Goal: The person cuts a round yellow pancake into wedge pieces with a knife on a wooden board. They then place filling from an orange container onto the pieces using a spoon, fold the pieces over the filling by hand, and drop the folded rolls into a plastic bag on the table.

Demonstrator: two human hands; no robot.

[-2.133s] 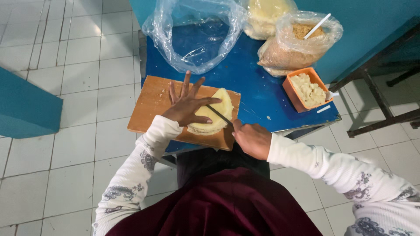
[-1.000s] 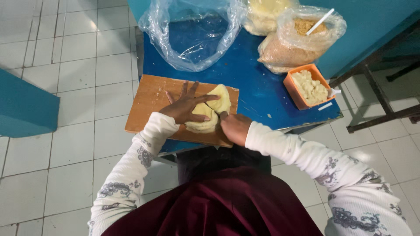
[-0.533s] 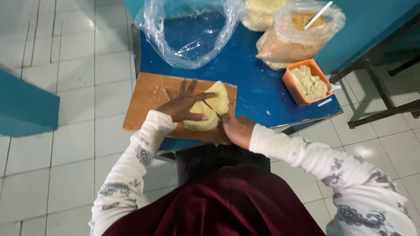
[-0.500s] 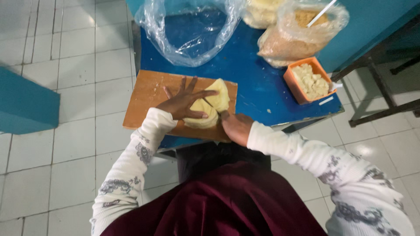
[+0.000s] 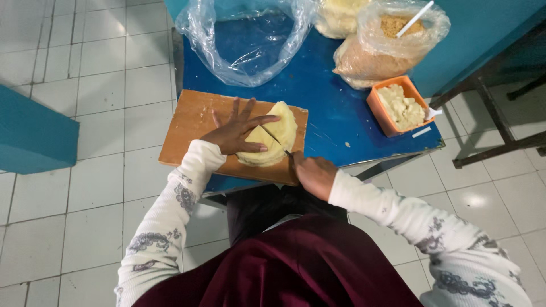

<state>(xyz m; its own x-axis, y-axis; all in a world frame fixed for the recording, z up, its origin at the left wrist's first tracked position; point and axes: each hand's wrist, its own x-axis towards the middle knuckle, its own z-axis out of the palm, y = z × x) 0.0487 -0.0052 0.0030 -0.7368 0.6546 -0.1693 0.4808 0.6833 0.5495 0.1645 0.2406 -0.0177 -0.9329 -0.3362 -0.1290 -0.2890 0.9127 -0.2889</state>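
White floor tiles (image 5: 85, 62) surround a small blue table (image 5: 330, 108), seen from above over my own lap in a dark red garment (image 5: 296, 267). Everything else is placed relative to the wooden cutting board (image 5: 187, 122), which lies on the table's near left part and overhangs its left edge.

Beyond the board, at the table's far side, sits a large clear plastic bag (image 5: 244, 40), open and slumped. Farther right of the board stand two more clear bags, one holding brown crumbs (image 5: 381, 51) with a white utensil handle sticking out, and one holding something pale yellow (image 5: 338, 17). To the right of the board, near the table's right edge, is a square orange tub (image 5: 398, 105) of pale lumpy filling.

On the board's right half lies a flat round of pale yellow dough (image 5: 276, 136), with a cut line running across it.

My left hand (image 5: 236, 128) rests flat on the dough, fingers spread wide. My right hand (image 5: 313, 173), at the board's near right corner, is closed around a knife (image 5: 287, 152); only a short dark part shows at the dough's near edge.
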